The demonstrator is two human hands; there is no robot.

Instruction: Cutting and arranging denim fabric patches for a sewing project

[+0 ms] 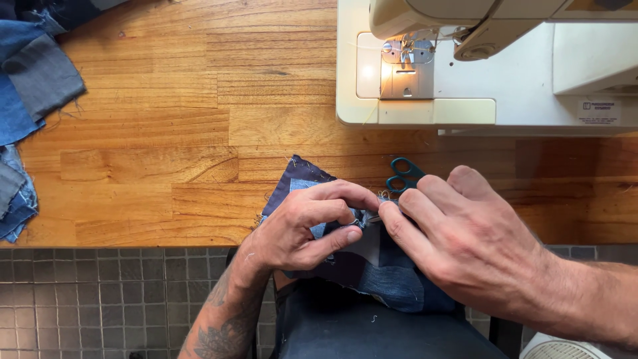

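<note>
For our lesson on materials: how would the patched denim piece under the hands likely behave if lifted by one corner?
The patched denim piece already sags over the table edge, so it would probably droop. It looks thin, so likely light. Frayed edges suggest threads might shed.

Teal scissors (403, 175) half hidden behind right hand (465, 246), denim patchwork (385, 266) mostly covered by both hands, sewing machine (492, 66) cut off at 12 o'clock, fabric pile (26, 100) cropped at 9 o'clock

Both hands (372, 229) on denim patchwork (379, 266) beside teal scissors (403, 174).
</note>
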